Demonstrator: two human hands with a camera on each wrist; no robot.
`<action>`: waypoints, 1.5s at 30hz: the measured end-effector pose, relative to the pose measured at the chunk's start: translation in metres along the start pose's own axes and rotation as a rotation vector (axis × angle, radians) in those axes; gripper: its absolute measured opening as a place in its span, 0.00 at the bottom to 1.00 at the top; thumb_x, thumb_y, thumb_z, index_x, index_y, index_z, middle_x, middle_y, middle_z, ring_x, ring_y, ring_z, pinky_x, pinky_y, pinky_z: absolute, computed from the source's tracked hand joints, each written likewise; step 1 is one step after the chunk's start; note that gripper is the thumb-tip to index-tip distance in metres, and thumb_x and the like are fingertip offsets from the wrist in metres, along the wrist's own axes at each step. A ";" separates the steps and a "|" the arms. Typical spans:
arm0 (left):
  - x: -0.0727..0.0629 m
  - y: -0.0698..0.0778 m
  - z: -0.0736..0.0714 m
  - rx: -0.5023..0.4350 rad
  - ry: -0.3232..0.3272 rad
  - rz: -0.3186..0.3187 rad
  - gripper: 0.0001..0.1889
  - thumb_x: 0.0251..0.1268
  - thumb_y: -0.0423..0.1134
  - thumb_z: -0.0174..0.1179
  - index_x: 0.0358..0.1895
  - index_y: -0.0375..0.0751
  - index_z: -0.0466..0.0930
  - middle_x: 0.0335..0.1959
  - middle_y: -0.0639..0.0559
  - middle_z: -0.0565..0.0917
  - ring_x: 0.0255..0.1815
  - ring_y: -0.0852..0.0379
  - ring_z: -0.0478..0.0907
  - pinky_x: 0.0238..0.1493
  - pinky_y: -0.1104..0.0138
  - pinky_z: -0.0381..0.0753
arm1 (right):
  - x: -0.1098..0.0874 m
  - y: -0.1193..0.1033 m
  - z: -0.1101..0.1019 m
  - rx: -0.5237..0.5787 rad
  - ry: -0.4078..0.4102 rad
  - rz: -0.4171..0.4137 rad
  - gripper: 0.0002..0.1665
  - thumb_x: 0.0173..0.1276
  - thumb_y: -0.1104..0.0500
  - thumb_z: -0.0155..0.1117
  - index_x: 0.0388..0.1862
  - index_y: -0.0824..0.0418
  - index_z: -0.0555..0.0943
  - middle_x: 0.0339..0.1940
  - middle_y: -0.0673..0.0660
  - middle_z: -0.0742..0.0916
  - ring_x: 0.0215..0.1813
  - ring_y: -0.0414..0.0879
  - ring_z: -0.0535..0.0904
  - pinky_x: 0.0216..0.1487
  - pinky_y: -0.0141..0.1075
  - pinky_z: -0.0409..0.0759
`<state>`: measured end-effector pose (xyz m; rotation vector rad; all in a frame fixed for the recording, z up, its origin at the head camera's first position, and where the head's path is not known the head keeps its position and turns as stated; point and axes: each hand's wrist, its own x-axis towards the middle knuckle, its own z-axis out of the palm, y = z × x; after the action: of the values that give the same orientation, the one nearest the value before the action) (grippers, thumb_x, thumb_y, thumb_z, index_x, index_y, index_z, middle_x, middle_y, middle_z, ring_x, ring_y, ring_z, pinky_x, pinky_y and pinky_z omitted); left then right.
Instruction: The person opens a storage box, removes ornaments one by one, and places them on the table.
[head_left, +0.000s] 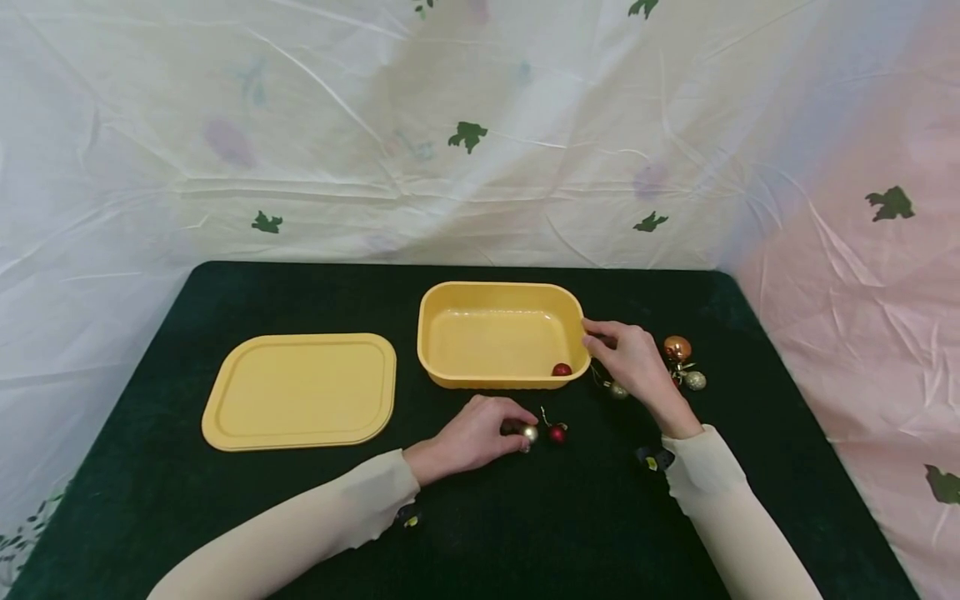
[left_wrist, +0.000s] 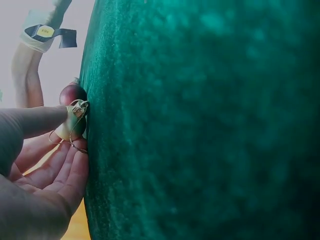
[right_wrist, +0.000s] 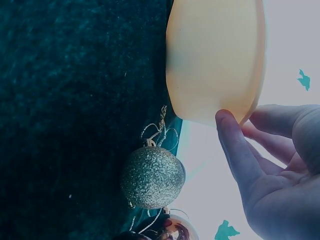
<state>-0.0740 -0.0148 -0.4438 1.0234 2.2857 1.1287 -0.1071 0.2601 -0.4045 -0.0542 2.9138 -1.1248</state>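
My left hand pinches a small shiny pale-gold Christmas bauble between thumb and fingers, low over the dark green cloth. In the left wrist view the bauble shows its metal cap and thin hanging string. Just right of it lies a dark red bauble. My right hand grips the right end of a yellow plastic box at its rim. One red bauble sits inside the box, in its front right corner. Beside the right hand, a glittery gold bauble rests on the cloth.
A yellow lid lies flat left of the box. Right of my right hand are a copper bauble and a glittery bauble, with others partly hidden. Pale fabric hangs behind the green-covered table.
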 end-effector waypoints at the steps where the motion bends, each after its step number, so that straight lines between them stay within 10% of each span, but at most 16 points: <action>1: 0.000 0.000 0.000 -0.001 -0.001 -0.004 0.16 0.69 0.36 0.68 0.58 0.39 0.85 0.49 0.53 0.88 0.47 0.66 0.83 0.51 0.69 0.81 | 0.000 0.000 0.000 0.000 0.000 -0.001 0.23 0.79 0.56 0.61 0.68 0.63 0.80 0.63 0.66 0.85 0.31 0.50 0.79 0.24 0.34 0.73; 17: -0.003 -0.021 0.010 0.066 0.057 0.109 0.20 0.70 0.46 0.68 0.62 0.46 0.83 0.53 0.56 0.86 0.51 0.65 0.81 0.52 0.64 0.82 | 0.000 -0.001 0.000 -0.010 0.006 -0.013 0.23 0.79 0.57 0.62 0.68 0.64 0.80 0.63 0.66 0.85 0.35 0.51 0.81 0.25 0.34 0.75; 27: -0.019 0.028 -0.011 0.112 0.122 0.084 0.21 0.74 0.50 0.64 0.65 0.48 0.81 0.63 0.53 0.82 0.64 0.58 0.77 0.65 0.56 0.77 | 0.000 0.001 0.000 0.000 0.003 -0.002 0.23 0.79 0.56 0.62 0.68 0.64 0.80 0.64 0.65 0.85 0.37 0.51 0.81 0.28 0.34 0.77; 37: -0.005 0.037 -0.031 0.009 0.272 0.259 0.21 0.73 0.44 0.66 0.65 0.43 0.82 0.60 0.53 0.84 0.62 0.59 0.79 0.65 0.59 0.77 | 0.000 0.000 0.000 0.008 0.007 -0.013 0.23 0.79 0.57 0.62 0.68 0.64 0.81 0.63 0.66 0.85 0.36 0.51 0.81 0.27 0.33 0.77; 45: 0.014 0.040 -0.046 -0.004 0.328 0.270 0.21 0.73 0.41 0.66 0.65 0.42 0.81 0.62 0.51 0.84 0.65 0.57 0.78 0.68 0.60 0.76 | 0.000 0.000 0.000 0.009 0.012 -0.030 0.23 0.78 0.57 0.63 0.67 0.65 0.81 0.62 0.66 0.86 0.32 0.50 0.80 0.25 0.33 0.76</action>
<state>-0.0937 -0.0115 -0.3847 1.2533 2.4414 1.5067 -0.1074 0.2602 -0.4049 -0.0913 2.9284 -1.1462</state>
